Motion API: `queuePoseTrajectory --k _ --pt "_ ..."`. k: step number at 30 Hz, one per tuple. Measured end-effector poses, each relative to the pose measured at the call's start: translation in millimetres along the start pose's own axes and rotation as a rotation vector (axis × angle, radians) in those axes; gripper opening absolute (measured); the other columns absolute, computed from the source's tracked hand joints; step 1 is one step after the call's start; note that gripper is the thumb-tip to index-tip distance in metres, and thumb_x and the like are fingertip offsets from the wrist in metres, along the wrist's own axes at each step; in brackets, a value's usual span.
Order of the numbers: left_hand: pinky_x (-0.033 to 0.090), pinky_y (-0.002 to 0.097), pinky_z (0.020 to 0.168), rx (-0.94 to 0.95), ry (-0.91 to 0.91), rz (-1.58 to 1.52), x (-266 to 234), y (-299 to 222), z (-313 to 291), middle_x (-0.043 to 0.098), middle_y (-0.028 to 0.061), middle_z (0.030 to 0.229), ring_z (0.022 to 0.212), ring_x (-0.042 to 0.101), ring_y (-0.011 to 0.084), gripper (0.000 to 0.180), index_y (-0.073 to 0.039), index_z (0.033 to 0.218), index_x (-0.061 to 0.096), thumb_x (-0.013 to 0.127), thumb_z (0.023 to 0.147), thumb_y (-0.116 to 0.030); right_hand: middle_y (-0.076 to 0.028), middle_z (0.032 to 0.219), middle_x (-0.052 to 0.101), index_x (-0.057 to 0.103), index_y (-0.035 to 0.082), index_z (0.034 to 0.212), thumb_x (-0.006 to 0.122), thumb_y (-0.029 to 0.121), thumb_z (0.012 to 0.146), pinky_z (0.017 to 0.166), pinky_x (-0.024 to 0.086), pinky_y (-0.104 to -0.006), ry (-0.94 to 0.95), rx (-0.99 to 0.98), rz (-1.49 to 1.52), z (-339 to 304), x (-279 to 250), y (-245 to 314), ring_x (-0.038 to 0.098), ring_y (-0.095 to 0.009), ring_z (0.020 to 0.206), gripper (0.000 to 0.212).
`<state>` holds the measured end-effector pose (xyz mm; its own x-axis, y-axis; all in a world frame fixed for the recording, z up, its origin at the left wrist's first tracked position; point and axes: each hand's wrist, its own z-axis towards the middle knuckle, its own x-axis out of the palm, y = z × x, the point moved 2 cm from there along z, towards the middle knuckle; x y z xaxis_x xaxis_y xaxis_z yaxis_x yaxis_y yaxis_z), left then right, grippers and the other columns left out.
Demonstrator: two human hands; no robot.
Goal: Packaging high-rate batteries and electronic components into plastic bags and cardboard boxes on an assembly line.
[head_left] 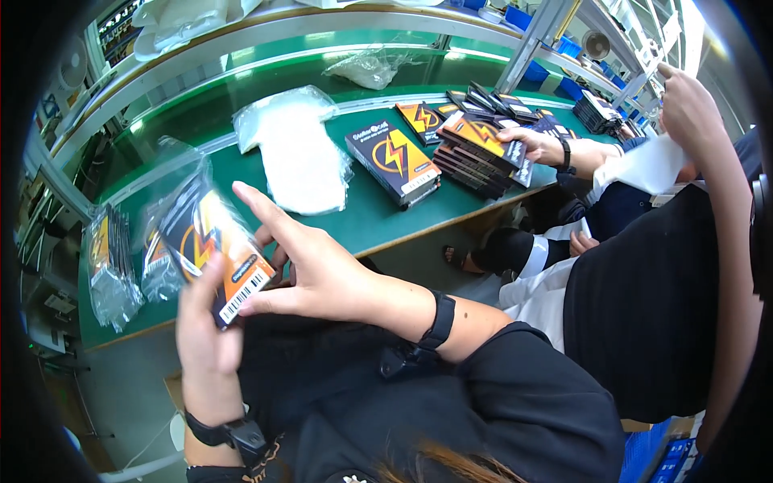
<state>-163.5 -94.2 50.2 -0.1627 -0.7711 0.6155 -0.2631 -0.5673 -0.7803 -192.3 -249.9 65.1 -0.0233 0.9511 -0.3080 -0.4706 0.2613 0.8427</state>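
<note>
At the left, a black and orange flat box [241, 270] with a lightning-bolt print is tilted upright, its upper part inside a clear plastic bag [183, 181]. My left hand [211, 322], slightly blurred, grips it with the thumb across its front. My right hand [318, 270] is spread at its right side; the index finger stretches out and the thumb touches the lower corner. A stack of white plastic bags [302, 165] lies on the green table beyond my hands. Right of these bags sits a short stack of similar boxes [393, 163].
Bagged boxes [111, 262] stand at the table's left end. Across to the right, another person's hand [541, 149] holds a stack of boxes [477, 161], with more boxes around. That person sits close on my right. A metal-framed shelf [314, 18] runs above the table's back.
</note>
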Motion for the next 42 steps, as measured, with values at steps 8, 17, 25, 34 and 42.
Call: queuePoseTrajectory --k 8,17,25,34,42 --pt "0.054 0.0401 0.081 -0.103 0.735 0.313 -15 -16 16 0.057 0.0229 0.114 0.100 0.062 0.0290 0.056 0.011 0.119 0.047 0.059 0.089 -0.035 -0.013 0.094 0.061 0.059 -0.004 0.108 0.041 -0.017 0.085 0.066 0.049 -0.0257 -0.453 -0.469 0.008 20 -30 24 0.060 -0.015 0.073 0.031" --pt "0.041 0.0410 0.097 -0.350 0.181 -0.062 -29 8 40 0.058 0.0147 0.111 0.108 0.055 0.0273 0.054 0.005 0.119 0.046 0.048 0.093 -0.042 -0.012 0.083 0.055 0.052 0.001 0.113 0.055 0.002 0.078 0.070 0.043 -0.0423 0.280 -0.403 -0.090 44 19 -20 0.055 -0.031 0.081 0.035" --pt "0.047 0.0330 0.086 0.376 -0.296 0.325 -74 -58 60 0.054 0.0129 0.117 0.100 0.057 0.0206 0.048 0.001 0.126 0.048 0.050 0.078 -0.005 -0.013 0.093 0.055 0.047 0.000 0.128 0.065 0.014 0.080 0.084 0.043 -0.0371 0.416 -0.200 0.324 42 -29 -24 0.054 -0.030 0.089 0.053" --pt "0.029 0.0376 0.107 0.597 -0.380 1.713 -141 -53 90 0.044 0.0169 0.134 0.128 0.039 0.0297 0.039 0.001 0.130 0.044 0.049 0.092 -0.010 -0.015 0.099 0.060 0.052 -0.006 0.121 0.066 0.010 0.082 0.078 0.047 -0.0352 0.500 0.018 0.274 20 -78 -44 0.059 -0.028 0.088 0.046" --pt "0.026 0.0390 0.108 0.630 -0.335 1.907 -138 -59 92 0.039 0.0186 0.140 0.132 0.034 0.0320 0.041 0.001 0.132 0.042 0.047 0.093 -0.010 -0.017 0.092 0.062 0.058 -0.008 0.113 0.069 0.007 0.077 0.074 0.050 -0.0305 0.298 0.090 0.214 10 -122 -14 0.062 -0.024 0.083 0.040"
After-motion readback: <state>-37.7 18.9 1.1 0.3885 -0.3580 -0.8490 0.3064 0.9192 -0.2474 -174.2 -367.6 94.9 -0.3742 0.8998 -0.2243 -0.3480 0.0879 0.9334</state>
